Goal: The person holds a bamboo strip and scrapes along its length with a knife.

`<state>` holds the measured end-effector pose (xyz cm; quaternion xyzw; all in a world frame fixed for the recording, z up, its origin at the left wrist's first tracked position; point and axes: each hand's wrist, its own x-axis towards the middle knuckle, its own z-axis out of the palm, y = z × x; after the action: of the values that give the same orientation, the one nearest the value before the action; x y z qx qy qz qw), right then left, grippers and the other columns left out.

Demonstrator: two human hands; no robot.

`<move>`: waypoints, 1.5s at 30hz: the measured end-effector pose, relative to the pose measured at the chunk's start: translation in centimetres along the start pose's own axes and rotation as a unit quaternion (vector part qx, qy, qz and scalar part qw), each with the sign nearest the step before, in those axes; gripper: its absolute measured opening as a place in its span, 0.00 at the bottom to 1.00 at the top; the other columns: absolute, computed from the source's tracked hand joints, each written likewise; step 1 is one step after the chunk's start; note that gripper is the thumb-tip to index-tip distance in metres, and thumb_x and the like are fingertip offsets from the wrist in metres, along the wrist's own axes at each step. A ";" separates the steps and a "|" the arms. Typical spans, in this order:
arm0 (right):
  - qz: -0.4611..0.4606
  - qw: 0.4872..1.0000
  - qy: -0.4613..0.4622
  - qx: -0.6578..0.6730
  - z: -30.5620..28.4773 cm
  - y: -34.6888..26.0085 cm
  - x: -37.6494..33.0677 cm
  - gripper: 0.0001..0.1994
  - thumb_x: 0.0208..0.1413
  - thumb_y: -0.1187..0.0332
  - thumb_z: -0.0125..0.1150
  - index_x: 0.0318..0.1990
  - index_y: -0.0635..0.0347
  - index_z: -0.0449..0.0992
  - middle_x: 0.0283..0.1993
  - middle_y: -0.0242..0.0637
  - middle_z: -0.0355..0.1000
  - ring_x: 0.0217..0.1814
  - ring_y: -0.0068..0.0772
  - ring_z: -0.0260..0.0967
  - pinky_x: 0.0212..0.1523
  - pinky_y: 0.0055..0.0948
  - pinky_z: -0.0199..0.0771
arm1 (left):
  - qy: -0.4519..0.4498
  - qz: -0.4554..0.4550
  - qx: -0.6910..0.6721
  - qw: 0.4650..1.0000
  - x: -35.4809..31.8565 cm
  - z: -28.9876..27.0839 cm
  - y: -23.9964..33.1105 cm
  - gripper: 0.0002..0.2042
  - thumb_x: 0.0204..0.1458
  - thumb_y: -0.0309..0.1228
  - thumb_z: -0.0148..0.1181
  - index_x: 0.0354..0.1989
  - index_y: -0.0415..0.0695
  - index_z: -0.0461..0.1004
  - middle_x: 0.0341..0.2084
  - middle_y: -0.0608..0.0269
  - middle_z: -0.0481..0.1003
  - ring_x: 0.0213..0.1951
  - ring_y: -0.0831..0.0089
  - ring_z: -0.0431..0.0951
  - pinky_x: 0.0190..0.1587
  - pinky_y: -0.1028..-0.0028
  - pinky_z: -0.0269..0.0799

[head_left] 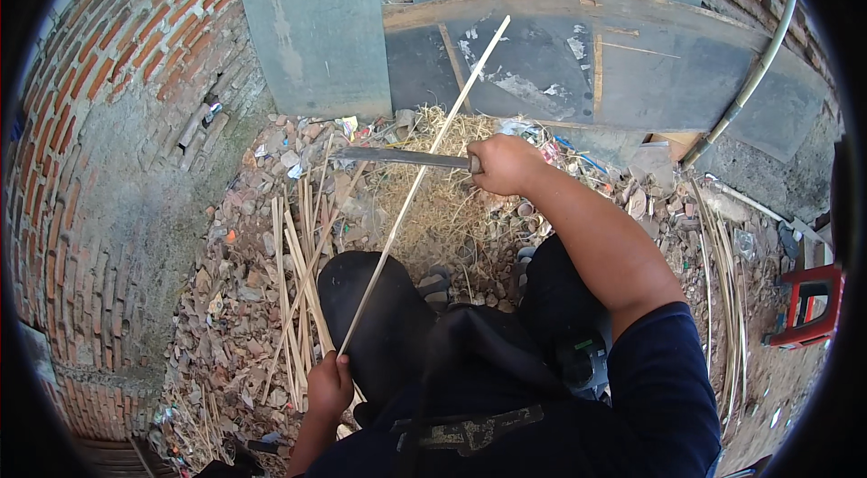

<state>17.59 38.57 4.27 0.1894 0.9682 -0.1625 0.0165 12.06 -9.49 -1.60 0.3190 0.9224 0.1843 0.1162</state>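
A long, pale split strip that looks like bamboo [395, 239] runs slantwise from the lower left up toward the far boards. Its near end is gripped in my left hand [330, 385], beside my left knee. My right hand [507, 165] is closed round the short handle of a machete [397, 156]. The machete's flat grey blade points left and crosses the strip at about its middle. Blade and strip seem to touch there, though I cannot tell how firmly. Straw-like shavings [433, 216] lie in a heap on the ground beneath them.
To my left lies a bundle of split strips [298, 297]; more long strips [722, 297] lie at the right. A red plastic stool [808, 306] stands far right. Rubble [226, 288] covers the ground. A brick wall [99, 207] and grey boards [312, 36] enclose the left and far sides.
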 end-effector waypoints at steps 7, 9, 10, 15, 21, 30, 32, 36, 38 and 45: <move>-0.117 0.988 -0.060 -0.083 0.2 -4.3 -1.9 0.13 0.50 0.64 0.62 0.44 0.52 0.79 0.40 0.43 0.79 0.45 0.48 0.79 0.46 0.49 0.79 | 0.000 -0.034 -0.037 0.999 -0.7 -0.8 1.3 0.18 0.67 0.39 0.48 0.28 0.37 0.67 0.16 0.40 0.70 0.25 0.36 0.74 0.27 0.49 0.66; -0.120 0.990 -0.053 -0.058 0.9 -3.2 -1.0 0.13 0.48 0.64 0.63 0.43 0.53 0.79 0.39 0.43 0.79 0.44 0.49 0.79 0.46 0.49 0.79 | 0.005 -0.023 -0.035 0.999 -0.4 -0.4 0.7 0.19 0.67 0.39 0.48 0.28 0.37 0.67 0.16 0.40 0.70 0.24 0.36 0.74 0.27 0.50 0.66; -0.075 0.997 -0.030 -0.016 1.4 -1.8 -0.2 0.14 0.48 0.64 0.63 0.43 0.54 0.79 0.39 0.44 0.79 0.45 0.50 0.79 0.46 0.49 0.79 | 0.008 -0.007 -0.034 0.999 -0.1 -0.3 0.4 0.19 0.67 0.39 0.48 0.28 0.37 0.67 0.16 0.40 0.70 0.24 0.37 0.74 0.26 0.50 0.66; -0.008 1.000 -0.017 0.007 2.4 0.3 0.9 0.13 0.48 0.64 0.61 0.42 0.56 0.79 0.39 0.47 0.79 0.45 0.51 0.78 0.48 0.49 0.78 | -0.040 0.000 -0.074 0.996 0.6 -1.1 -0.4 0.19 0.68 0.39 0.46 0.28 0.36 0.67 0.17 0.40 0.70 0.25 0.36 0.74 0.27 0.51 0.66; -0.103 0.994 -0.034 -0.032 1.7 -3.6 -0.6 0.13 0.49 0.64 0.63 0.43 0.56 0.78 0.37 0.45 0.79 0.44 0.51 0.79 0.48 0.48 0.79 | -0.003 -0.038 -0.025 0.999 -0.8 -0.7 1.4 0.17 0.67 0.38 0.48 0.28 0.37 0.67 0.18 0.39 0.71 0.26 0.35 0.74 0.27 0.48 0.66; -0.014 0.999 0.018 0.044 2.6 0.3 1.7 0.14 0.48 0.64 0.63 0.42 0.57 0.78 0.36 0.47 0.79 0.46 0.51 0.78 0.47 0.49 0.78 | 0.015 -0.040 0.013 0.999 -0.2 0.3 1.2 0.17 0.67 0.38 0.48 0.29 0.37 0.66 0.18 0.38 0.71 0.26 0.35 0.75 0.28 0.46 0.67; -0.025 0.999 0.011 0.024 3.0 0.2 1.6 0.14 0.49 0.64 0.63 0.42 0.57 0.78 0.36 0.46 0.79 0.44 0.52 0.78 0.47 0.49 0.78 | 0.005 -0.035 0.010 0.999 -0.4 -0.2 1.2 0.17 0.67 0.38 0.48 0.29 0.37 0.66 0.18 0.38 0.71 0.26 0.35 0.75 0.28 0.46 0.67; -0.131 0.990 0.019 -0.040 2.1 -2.9 -0.1 0.12 0.46 0.65 0.64 0.40 0.54 0.76 0.32 0.44 0.79 0.38 0.51 0.79 0.42 0.49 0.78 | -0.001 -0.029 -0.027 0.999 -1.2 -0.4 2.0 0.17 0.67 0.38 0.48 0.29 0.38 0.66 0.17 0.39 0.71 0.25 0.35 0.75 0.27 0.46 0.67; -0.138 0.989 -0.017 -0.055 2.1 -4.1 -0.8 0.12 0.48 0.64 0.64 0.41 0.52 0.77 0.34 0.43 0.79 0.41 0.50 0.79 0.44 0.49 0.78 | 0.000 -0.026 -0.011 1.000 -1.4 0.0 2.5 0.16 0.67 0.38 0.48 0.29 0.39 0.66 0.17 0.39 0.71 0.24 0.36 0.75 0.26 0.46 0.67; 0.017 0.999 0.002 0.044 3.1 2.7 1.7 0.13 0.48 0.65 0.63 0.43 0.55 0.79 0.38 0.46 0.79 0.45 0.51 0.78 0.48 0.48 0.78 | 0.008 -0.018 0.031 0.999 -0.7 0.5 2.5 0.16 0.67 0.38 0.48 0.30 0.39 0.67 0.17 0.39 0.72 0.23 0.36 0.75 0.26 0.46 0.67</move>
<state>16.88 40.56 0.33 0.2071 0.9568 -0.2038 0.0091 14.10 -7.94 -0.91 0.3043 0.9341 0.1558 0.1027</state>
